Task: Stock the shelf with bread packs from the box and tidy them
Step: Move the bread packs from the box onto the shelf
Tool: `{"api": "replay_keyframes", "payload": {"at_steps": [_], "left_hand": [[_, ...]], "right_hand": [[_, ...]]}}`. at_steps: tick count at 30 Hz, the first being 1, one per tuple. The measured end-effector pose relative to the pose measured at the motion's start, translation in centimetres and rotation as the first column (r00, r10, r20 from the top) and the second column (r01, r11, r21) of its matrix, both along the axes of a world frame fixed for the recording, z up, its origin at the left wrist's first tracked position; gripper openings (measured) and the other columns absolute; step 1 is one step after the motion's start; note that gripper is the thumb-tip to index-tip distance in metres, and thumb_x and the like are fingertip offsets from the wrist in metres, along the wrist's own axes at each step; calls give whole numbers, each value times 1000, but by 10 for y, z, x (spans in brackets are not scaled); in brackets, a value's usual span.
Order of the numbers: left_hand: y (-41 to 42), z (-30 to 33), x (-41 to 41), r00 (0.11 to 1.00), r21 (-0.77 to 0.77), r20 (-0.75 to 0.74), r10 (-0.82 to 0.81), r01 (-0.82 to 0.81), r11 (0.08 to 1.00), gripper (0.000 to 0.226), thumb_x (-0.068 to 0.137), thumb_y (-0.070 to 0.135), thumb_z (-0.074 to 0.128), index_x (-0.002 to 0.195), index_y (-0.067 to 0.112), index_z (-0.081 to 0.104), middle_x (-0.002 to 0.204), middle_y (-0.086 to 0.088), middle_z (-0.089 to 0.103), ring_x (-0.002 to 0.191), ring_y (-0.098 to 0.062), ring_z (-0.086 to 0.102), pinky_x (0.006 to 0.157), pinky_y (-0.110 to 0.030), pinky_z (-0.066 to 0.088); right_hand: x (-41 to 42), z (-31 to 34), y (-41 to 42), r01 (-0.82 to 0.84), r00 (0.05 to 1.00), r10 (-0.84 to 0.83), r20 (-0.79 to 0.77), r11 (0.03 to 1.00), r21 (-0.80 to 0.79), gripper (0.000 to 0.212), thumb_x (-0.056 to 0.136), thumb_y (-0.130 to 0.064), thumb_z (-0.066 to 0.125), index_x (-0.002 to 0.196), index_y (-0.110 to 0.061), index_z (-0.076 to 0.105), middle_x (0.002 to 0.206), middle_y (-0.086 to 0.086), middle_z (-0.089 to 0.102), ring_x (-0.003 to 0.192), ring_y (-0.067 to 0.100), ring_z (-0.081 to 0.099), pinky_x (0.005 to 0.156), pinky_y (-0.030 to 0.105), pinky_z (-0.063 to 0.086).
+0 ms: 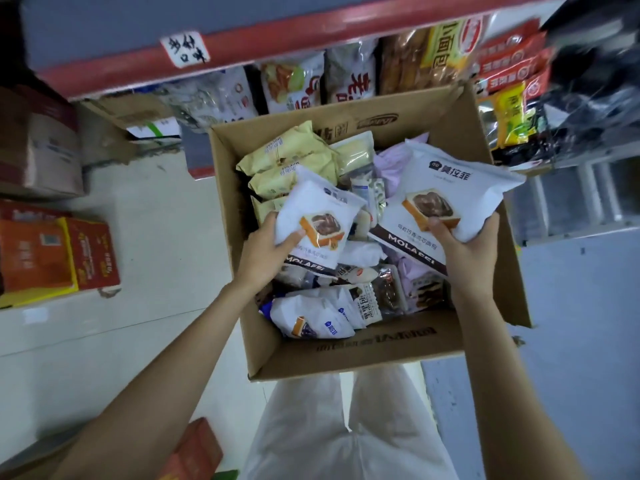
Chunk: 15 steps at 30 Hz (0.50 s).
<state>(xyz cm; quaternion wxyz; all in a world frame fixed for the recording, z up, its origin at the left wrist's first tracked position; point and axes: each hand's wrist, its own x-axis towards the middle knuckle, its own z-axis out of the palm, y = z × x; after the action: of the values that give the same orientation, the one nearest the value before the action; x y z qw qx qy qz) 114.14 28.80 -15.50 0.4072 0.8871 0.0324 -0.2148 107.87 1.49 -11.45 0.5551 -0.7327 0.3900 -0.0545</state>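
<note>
We stand over an open cardboard box (349, 351) of bread packs on the shop floor, a white pack in each hand. Our left hand (268, 251) grips the smaller-looking white pack (320, 220) by its near left edge, thumb curled over the printed toast picture. Our right hand (465, 242) clamps the other white pack (446, 195) at its near edge, thumb on the front, fingers behind. Both packs are lifted above the box, well apart from each other. Inside the box lie pale yellow packs (291, 161) at the far left, lilac packs (393, 161) toward the far right, and another white pack (311, 317) against the near wall. Beyond the box, the shelf with the red rim (277, 46) holds assorted bread bags (291, 83). Orange and red cartons (59, 252) sit on the floor at left.
</note>
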Motion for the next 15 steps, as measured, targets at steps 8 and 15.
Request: {"api": "replay_keyframes", "payload": {"at_steps": [8,15], "left_hand": [[6,76,-4,866,-440,-218,450,-499,747,23,87,28,67,109,21,62,108,2,70,96,-14,67,80,-26,54],[12,134,-25,822,-518,-145,550,-537,666,48,76,11,76,116,14,50,111,1,65,93,-7,64,71,-17,53]], "right_hand": [[4,65,3,-142,983,134,124,988,57,66,80,-14,72,133,-20,34,120,-4,55,100,-3,57,78,18,52],[21,112,5,-334,927,310,210,939,86,66,81,-16,71,135,-24,34,123,-4,57,111,13,58,97,49,48]]}}
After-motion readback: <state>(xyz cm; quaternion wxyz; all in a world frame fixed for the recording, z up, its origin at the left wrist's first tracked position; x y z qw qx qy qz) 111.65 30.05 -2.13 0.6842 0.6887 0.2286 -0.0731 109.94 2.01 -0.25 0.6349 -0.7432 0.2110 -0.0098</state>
